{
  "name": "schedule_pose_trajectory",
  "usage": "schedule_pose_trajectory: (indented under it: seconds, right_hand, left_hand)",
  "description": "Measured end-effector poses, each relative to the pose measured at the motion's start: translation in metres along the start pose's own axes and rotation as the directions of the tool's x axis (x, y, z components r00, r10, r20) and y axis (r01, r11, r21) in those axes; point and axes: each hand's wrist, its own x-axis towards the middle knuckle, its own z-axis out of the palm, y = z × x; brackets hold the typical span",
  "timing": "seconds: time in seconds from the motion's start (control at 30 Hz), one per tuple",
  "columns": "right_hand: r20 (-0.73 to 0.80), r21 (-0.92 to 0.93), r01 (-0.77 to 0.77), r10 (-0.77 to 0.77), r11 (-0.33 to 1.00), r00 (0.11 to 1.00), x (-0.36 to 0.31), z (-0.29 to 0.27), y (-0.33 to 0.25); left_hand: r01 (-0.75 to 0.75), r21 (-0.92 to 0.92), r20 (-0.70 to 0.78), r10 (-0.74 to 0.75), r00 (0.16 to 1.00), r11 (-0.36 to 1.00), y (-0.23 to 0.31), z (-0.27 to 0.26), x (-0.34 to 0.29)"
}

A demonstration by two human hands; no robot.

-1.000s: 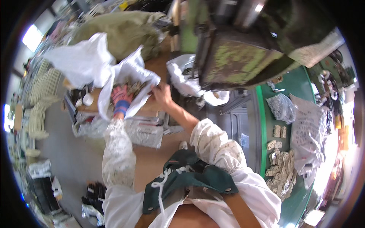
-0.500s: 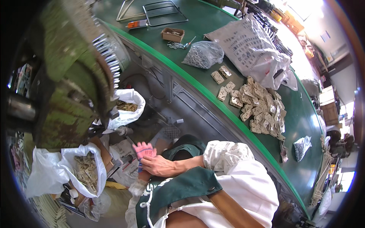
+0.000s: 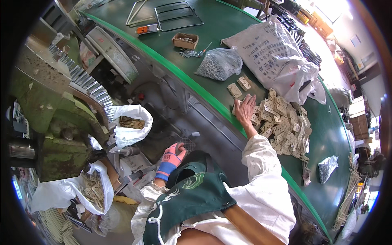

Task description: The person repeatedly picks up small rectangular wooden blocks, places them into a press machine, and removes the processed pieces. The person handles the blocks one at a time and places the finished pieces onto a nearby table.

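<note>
My bare right hand reaches over the green tabletop with its fingers stretched out. It rests on small cream plates with holes at the left edge of a pile of the same plates, covering part of them. Two more plates lie just beyond my fingertips. My left hand, in a pink glove with a blue cuff, hangs low above my lap, its fingers apart and nothing visible in it.
A green machine with a row of metal pins stands at left. White bags of parts sit below it. On the table are a clear bag of metal bits, a cardboard box, wire frames and a large white sack.
My right hand has left my gloved left hand and moved up and right onto the plates. The left hand has shifted slightly right. The view has turned a little, showing more of the machine.
</note>
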Motion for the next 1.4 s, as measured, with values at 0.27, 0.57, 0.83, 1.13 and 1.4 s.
schedule_pose_trajectory:
  seconds: [0.27, 0.57, 0.83, 1.13, 1.4]
  right_hand:
    - [0.385, -0.007, -0.246, 0.230, 0.969, 0.894, 0.100, 0.056, 0.038]
    - [0.659, 0.731, -0.241, -0.566, 0.639, 0.495, -0.005, -0.063, -0.121]
    - [0.289, 0.957, -0.022, -0.947, 0.288, 0.139, -0.031, -0.072, -0.344]
    - [0.030, 0.744, 0.651, -0.981, 0.151, 0.194, -0.093, 0.060, -0.445]
    - [0.104, 0.857, 0.476, -0.970, 0.199, 0.218, -0.074, 0.051, -0.436]
  left_hand:
    - [0.002, 0.082, -0.118, 0.008, 0.993, 0.997, -0.008, -0.001, -0.014]
    - [-0.132, -0.047, -0.500, 0.091, 0.861, 0.990, 0.013, -0.009, -0.014]
    - [-0.027, -0.261, -0.556, -0.128, 0.821, 0.965, -0.039, -0.072, -0.056]
    - [0.005, -0.434, -0.654, -0.318, 0.686, 0.901, -0.048, -0.084, -0.114]
    - [0.031, -0.120, -0.699, -0.106, 0.708, 0.992, -0.057, -0.094, -0.118]
